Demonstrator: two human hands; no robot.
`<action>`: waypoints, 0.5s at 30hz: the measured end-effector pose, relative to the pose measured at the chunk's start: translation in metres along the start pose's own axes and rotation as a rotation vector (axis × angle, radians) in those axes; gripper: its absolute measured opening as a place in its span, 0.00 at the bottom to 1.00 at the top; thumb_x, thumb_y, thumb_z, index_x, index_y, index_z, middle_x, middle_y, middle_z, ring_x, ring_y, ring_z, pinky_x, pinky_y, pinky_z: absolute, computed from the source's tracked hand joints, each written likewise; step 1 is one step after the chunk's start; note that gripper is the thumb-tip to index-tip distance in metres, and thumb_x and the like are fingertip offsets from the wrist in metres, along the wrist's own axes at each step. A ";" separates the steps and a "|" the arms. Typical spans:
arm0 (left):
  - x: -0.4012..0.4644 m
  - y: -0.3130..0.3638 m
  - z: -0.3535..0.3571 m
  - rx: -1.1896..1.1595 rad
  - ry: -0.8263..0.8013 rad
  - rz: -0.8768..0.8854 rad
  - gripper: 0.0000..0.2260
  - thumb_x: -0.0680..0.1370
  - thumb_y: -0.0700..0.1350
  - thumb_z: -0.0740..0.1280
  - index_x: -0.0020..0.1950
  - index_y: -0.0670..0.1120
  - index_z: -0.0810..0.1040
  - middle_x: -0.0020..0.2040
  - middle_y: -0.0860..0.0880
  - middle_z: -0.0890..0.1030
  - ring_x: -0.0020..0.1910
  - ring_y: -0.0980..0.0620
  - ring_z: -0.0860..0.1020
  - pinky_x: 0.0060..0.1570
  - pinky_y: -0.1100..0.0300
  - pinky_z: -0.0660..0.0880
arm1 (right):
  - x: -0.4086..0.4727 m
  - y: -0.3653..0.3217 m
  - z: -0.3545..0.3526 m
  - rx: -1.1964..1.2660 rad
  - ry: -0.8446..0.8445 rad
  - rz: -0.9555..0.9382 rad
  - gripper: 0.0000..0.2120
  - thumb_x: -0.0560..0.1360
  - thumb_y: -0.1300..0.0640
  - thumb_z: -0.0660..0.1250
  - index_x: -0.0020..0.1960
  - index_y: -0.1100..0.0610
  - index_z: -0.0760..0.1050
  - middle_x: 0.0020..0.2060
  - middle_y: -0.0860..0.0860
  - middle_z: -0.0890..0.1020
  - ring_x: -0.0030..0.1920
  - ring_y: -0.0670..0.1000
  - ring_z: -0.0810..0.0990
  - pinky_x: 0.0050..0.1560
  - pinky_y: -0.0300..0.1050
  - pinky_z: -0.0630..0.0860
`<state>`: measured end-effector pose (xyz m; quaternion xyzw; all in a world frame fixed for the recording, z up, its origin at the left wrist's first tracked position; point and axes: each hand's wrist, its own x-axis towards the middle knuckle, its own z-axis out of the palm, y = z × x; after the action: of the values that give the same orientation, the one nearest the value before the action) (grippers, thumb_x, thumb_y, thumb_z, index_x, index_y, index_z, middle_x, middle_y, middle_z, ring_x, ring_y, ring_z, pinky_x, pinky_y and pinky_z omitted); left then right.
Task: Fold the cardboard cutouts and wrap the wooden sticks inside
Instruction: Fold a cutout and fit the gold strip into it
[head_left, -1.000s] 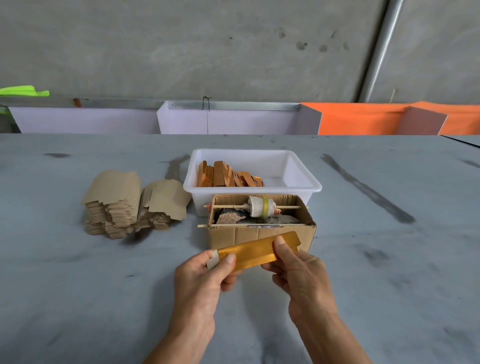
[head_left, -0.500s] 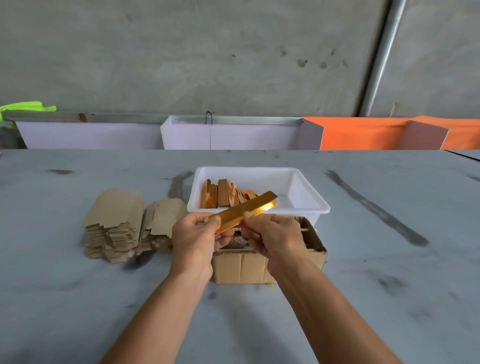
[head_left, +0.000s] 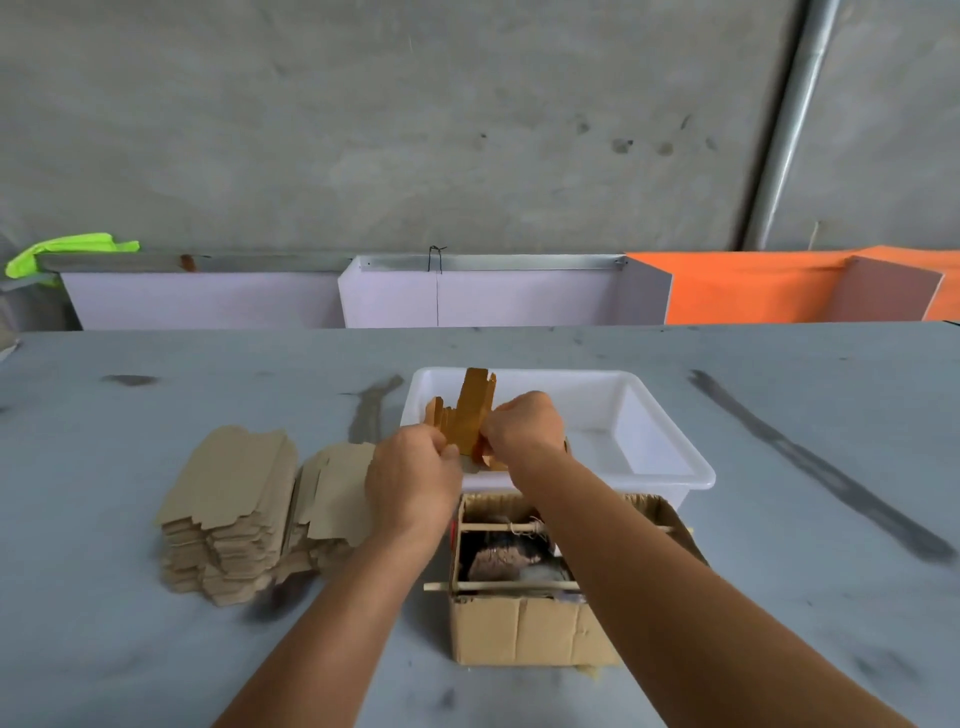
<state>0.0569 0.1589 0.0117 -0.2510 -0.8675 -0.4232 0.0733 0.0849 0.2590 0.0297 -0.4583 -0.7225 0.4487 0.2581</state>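
So the golden wrapped packet (head_left: 475, 415) is standing nearly upright right now, over the near-left corner of the white plastic tray (head_left: 649, 415). Both hands are on its lower half: the left hand (head_left: 413, 480) has curled fingers pinching the bottom-left edge, and the right hand (head_left: 524, 423) is curled around its right side, pinching it too. The top of the packet pokes up above both hands and has a notched end.

Just behind and left of it in the tray there are more orange-brown wrapped pieces (head_left: 435, 410), but the hands cover most of them so I can't count them. The packet's bottom end is hidden behind the fingers, so no idea if it's touching the tray.

Left of the hands are two piles of flat cardboard cutouts (head_left: 234, 509), the right pile partly hidden by the left wrist. In front of the tray, touching it, is an open cardboard box (head_left: 524, 623) with thin wooden sticks (head_left: 498, 586) laid across the top. Whatever's inside is dark, fuzzy and half under the right forearm, can't make it out. Everything sits on a grey table (head_left: 156, 649).
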 end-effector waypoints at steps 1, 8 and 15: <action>0.001 -0.001 0.000 0.043 0.003 0.033 0.06 0.77 0.44 0.65 0.45 0.46 0.82 0.38 0.53 0.78 0.33 0.55 0.71 0.26 0.67 0.60 | 0.005 -0.001 0.003 -0.040 0.019 -0.013 0.07 0.75 0.63 0.62 0.38 0.59 0.71 0.32 0.53 0.78 0.27 0.48 0.72 0.25 0.37 0.67; -0.006 -0.011 -0.005 0.196 0.045 0.194 0.08 0.78 0.44 0.63 0.52 0.46 0.81 0.46 0.50 0.80 0.47 0.55 0.68 0.42 0.61 0.70 | 0.016 -0.002 0.016 -0.333 0.026 -0.093 0.15 0.77 0.62 0.57 0.32 0.58 0.63 0.28 0.51 0.69 0.27 0.48 0.67 0.25 0.38 0.62; -0.017 -0.016 -0.017 0.192 -0.047 0.181 0.07 0.76 0.39 0.64 0.40 0.39 0.78 0.31 0.53 0.61 0.48 0.47 0.73 0.37 0.59 0.65 | -0.024 -0.016 0.033 -0.433 -0.084 -0.443 0.10 0.76 0.63 0.60 0.46 0.59 0.80 0.38 0.52 0.76 0.38 0.52 0.72 0.37 0.39 0.66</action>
<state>0.0620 0.1310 0.0057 -0.3299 -0.8793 -0.3239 0.1143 0.0628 0.2210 0.0289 -0.3149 -0.8936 0.2358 0.2161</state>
